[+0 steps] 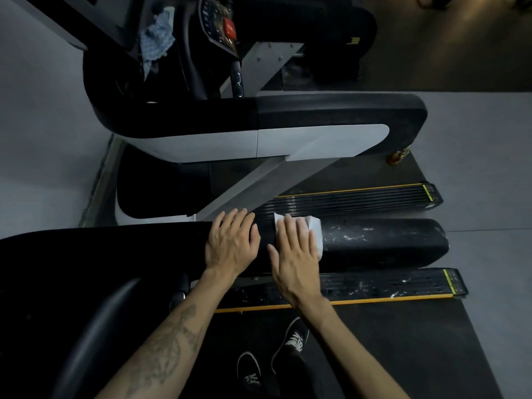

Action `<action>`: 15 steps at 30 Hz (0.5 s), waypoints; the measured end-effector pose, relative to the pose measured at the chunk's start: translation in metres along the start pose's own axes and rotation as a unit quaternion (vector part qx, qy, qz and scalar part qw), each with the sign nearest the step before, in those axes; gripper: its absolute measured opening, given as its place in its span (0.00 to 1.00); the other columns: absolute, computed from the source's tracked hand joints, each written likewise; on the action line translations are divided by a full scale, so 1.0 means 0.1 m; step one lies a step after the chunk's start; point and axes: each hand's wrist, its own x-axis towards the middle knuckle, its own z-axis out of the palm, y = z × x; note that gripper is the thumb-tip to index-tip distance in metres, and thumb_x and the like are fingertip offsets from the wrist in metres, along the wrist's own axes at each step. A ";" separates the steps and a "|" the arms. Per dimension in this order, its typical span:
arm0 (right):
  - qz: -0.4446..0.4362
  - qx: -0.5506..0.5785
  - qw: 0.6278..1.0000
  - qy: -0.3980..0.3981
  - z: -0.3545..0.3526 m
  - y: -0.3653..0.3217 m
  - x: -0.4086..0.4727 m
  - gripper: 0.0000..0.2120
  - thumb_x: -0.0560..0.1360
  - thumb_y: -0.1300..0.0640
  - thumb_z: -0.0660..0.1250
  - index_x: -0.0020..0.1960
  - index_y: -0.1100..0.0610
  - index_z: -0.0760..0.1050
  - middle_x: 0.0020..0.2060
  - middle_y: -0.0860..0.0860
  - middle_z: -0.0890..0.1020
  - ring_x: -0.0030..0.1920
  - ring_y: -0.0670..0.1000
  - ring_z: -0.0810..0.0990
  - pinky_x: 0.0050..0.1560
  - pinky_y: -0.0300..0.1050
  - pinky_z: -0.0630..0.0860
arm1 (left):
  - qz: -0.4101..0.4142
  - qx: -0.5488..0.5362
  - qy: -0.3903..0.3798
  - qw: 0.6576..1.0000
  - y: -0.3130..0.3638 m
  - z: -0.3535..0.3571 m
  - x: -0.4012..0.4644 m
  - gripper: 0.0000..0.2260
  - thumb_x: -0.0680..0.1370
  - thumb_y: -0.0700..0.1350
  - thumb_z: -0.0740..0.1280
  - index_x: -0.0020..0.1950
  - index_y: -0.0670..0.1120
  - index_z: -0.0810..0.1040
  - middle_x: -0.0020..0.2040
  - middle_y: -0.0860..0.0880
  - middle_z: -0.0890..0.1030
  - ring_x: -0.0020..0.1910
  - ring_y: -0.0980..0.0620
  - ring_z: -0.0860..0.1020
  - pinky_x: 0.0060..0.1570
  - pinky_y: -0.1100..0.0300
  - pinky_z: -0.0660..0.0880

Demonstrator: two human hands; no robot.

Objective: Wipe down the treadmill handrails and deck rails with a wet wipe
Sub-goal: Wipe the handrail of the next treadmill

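Item: white folded wet wipe, lying on the near black padded treadmill handrail under our right hand, whose straight, slightly spread fingers press it flat. Our left hand rests just beside it, fingers together, flat on the same rail. White smears mark the rail beyond the wipe.

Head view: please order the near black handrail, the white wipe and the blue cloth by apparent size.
1. near black handrail, clearly largest.
2-3. blue cloth and white wipe: unsure; the right hand covers much of the wipe, and the cloth is farther.
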 end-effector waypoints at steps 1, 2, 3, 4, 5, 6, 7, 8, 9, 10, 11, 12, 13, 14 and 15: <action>-0.018 -0.001 1.000 -0.007 -0.01 -0.01 0.06 0.32 0.84 0.41 0.38 0.84 0.54 0.51 0.83 0.52 0.52 0.83 0.53 0.45 0.82 0.53 0.41 | 0.004 0.002 0.003 1.000 0.00 0.00 -0.01 0.23 0.83 0.51 0.53 0.66 0.42 0.81 0.65 0.43 0.82 0.67 0.43 0.78 0.71 0.43 0.70; -0.036 0.000 0.999 -0.012 -0.05 0.01 0.14 0.30 0.85 0.43 0.40 0.84 0.53 0.53 0.83 0.51 0.56 0.83 0.53 0.48 0.82 0.53 0.42 | 0.008 0.003 0.007 1.000 0.00 0.00 -0.01 0.22 0.83 0.50 0.53 0.66 0.42 0.81 0.65 0.43 0.82 0.67 0.44 0.79 0.71 0.44 0.70; -0.053 0.002 0.998 -0.019 -0.09 0.04 0.24 0.28 0.86 0.44 0.42 0.83 0.52 0.55 0.81 0.51 0.61 0.82 0.53 0.52 0.82 0.52 0.45 | 0.014 0.003 0.012 1.000 -0.01 0.00 -0.01 0.22 0.83 0.50 0.54 0.66 0.42 0.81 0.65 0.43 0.82 0.66 0.44 0.79 0.70 0.44 0.71; -0.065 0.002 0.998 -0.028 -0.13 0.08 0.34 0.27 0.86 0.45 0.44 0.82 0.51 0.58 0.79 0.50 0.65 0.81 0.53 0.57 0.81 0.52 0.47 | 0.021 0.003 0.017 1.000 -0.01 0.00 -0.02 0.22 0.83 0.50 0.54 0.67 0.42 0.81 0.65 0.43 0.82 0.66 0.44 0.79 0.70 0.44 0.71; -0.068 -0.003 0.997 -0.036 -0.17 0.13 0.42 0.25 0.86 0.45 0.46 0.81 0.50 0.61 0.76 0.49 0.69 0.78 0.52 0.61 0.80 0.51 0.50 | 0.029 0.003 0.024 0.999 -0.02 0.00 -0.02 0.21 0.83 0.50 0.55 0.67 0.42 0.81 0.65 0.43 0.82 0.66 0.44 0.79 0.69 0.45 0.72; -0.064 -0.014 0.997 -0.037 -0.20 0.17 0.47 0.24 0.86 0.45 0.46 0.79 0.49 0.64 0.73 0.49 0.73 0.76 0.52 0.66 0.79 0.51 0.53 | 0.037 0.003 0.033 0.999 -0.03 0.01 -0.03 0.21 0.83 0.49 0.56 0.68 0.42 0.81 0.65 0.44 0.82 0.66 0.44 0.80 0.69 0.45 0.72; -0.055 -0.028 0.998 -0.033 -0.22 0.20 0.50 0.23 0.86 0.45 0.46 0.76 0.49 0.67 0.70 0.48 0.75 0.73 0.52 0.68 0.78 0.50 0.55 | 0.044 0.002 0.042 0.998 -0.04 0.01 -0.04 0.21 0.83 0.49 0.56 0.68 0.42 0.81 0.65 0.44 0.82 0.66 0.45 0.80 0.68 0.45 0.73; -0.043 -0.038 0.998 -0.027 -0.23 0.22 0.49 0.23 0.86 0.45 0.46 0.74 0.49 0.69 0.68 0.48 0.76 0.71 0.52 0.70 0.77 0.51 0.57 | 0.049 0.001 0.049 0.998 -0.04 0.02 -0.04 0.20 0.83 0.49 0.57 0.68 0.42 0.81 0.65 0.44 0.82 0.65 0.45 0.80 0.67 0.46 0.73; -0.025 -0.041 0.999 -0.019 -0.23 0.22 0.46 0.22 0.86 0.45 0.46 0.72 0.50 0.71 0.67 0.49 0.77 0.70 0.52 0.70 0.77 0.51 0.58 | 0.050 0.000 0.054 0.997 -0.04 0.03 -0.04 0.20 0.83 0.49 0.57 0.68 0.42 0.81 0.65 0.44 0.83 0.65 0.45 0.80 0.67 0.46 0.74; -0.005 -0.038 0.999 -0.008 -0.22 0.18 0.41 0.23 0.86 0.45 0.45 0.70 0.51 0.71 0.66 0.49 0.77 0.69 0.52 0.70 0.76 0.51 0.59 | 0.049 -0.001 0.059 0.997 -0.04 0.04 -0.03 0.20 0.83 0.49 0.57 0.68 0.42 0.81 0.65 0.44 0.83 0.65 0.45 0.80 0.67 0.46 0.74; 0.015 -0.028 0.999 0.005 -0.20 0.13 0.36 0.23 0.85 0.45 0.45 0.70 0.52 0.71 0.66 0.49 0.77 0.69 0.52 0.70 0.76 0.52 0.59 | 0.047 -0.001 0.063 0.997 -0.04 0.05 -0.03 0.20 0.83 0.49 0.57 0.67 0.42 0.81 0.64 0.44 0.83 0.65 0.45 0.80 0.67 0.46 0.74; 0.028 -0.010 0.999 0.017 -0.18 0.07 0.31 0.25 0.84 0.44 0.45 0.70 0.53 0.71 0.66 0.50 0.76 0.70 0.53 0.69 0.76 0.53 0.59 | 0.046 -0.001 0.065 0.997 -0.04 0.06 -0.03 0.20 0.83 0.49 0.57 0.67 0.42 0.81 0.64 0.44 0.83 0.65 0.45 0.81 0.66 0.46 0.74; 0.028 0.013 0.999 0.024 -0.16 0.01 0.29 0.26 0.83 0.44 0.44 0.71 0.53 0.71 0.67 0.51 0.76 0.71 0.53 0.69 0.76 0.54 0.59 | 0.046 0.000 0.067 0.997 -0.04 0.07 -0.03 0.20 0.83 0.49 0.57 0.67 0.42 0.81 0.64 0.44 0.83 0.64 0.45 0.81 0.66 0.46 0.74; 0.013 0.034 0.999 0.020 -0.14 -0.03 0.30 0.26 0.83 0.44 0.45 0.71 0.53 0.71 0.67 0.51 0.75 0.71 0.54 0.69 0.76 0.55 0.59 | 0.046 0.001 0.068 0.997 -0.04 0.08 -0.03 0.20 0.83 0.49 0.57 0.67 0.42 0.81 0.64 0.44 0.83 0.64 0.45 0.81 0.66 0.46 0.74; -0.011 0.046 0.999 0.009 -0.14 -0.04 0.33 0.25 0.83 0.44 0.45 0.72 0.52 0.71 0.68 0.50 0.75 0.71 0.54 0.69 0.77 0.55 0.58 | 0.046 0.001 0.068 0.997 -0.05 0.09 -0.03 0.20 0.83 0.49 0.57 0.67 0.42 0.81 0.64 0.44 0.83 0.64 0.45 0.81 0.66 0.46 0.74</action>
